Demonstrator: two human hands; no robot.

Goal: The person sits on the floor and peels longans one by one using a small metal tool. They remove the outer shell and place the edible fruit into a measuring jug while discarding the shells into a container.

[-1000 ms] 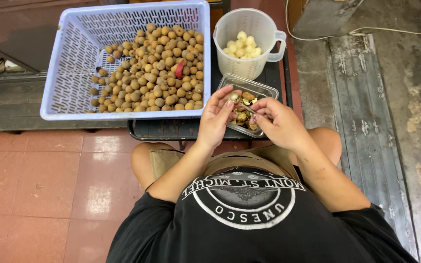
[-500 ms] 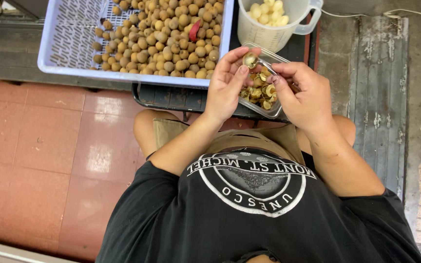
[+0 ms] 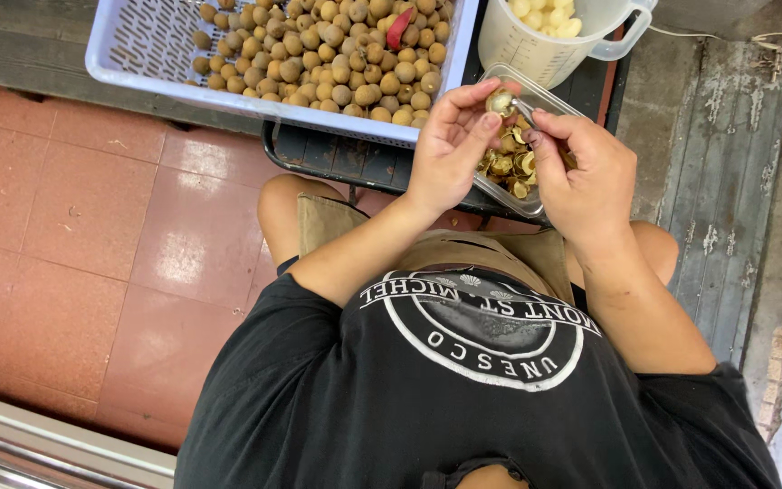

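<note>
My left hand [image 3: 450, 145] pinches a small round brown fruit [image 3: 500, 102] between thumb and fingertips, above a clear plastic tray [image 3: 500, 193] of empty shells. My right hand [image 3: 586, 172] holds a thin metal tool [image 3: 523, 112] whose tip touches the fruit. Both hands hover over the tray, close together. A lavender plastic basket [image 3: 138, 63] full of the same brown fruit stands to the left of my hands.
A translucent measuring jug [image 3: 545, 41] with pale peeled fruit stands behind the tray. Basket, tray and jug rest on a low dark table [image 3: 337, 158]. Red floor tiles [image 3: 92, 226] lie to the left, worn grey boards [image 3: 735, 154] to the right.
The view has tipped down and drawn closer. My hands have lifted slightly off the shell tray and hold the fruit higher, with the tool still at it.
</note>
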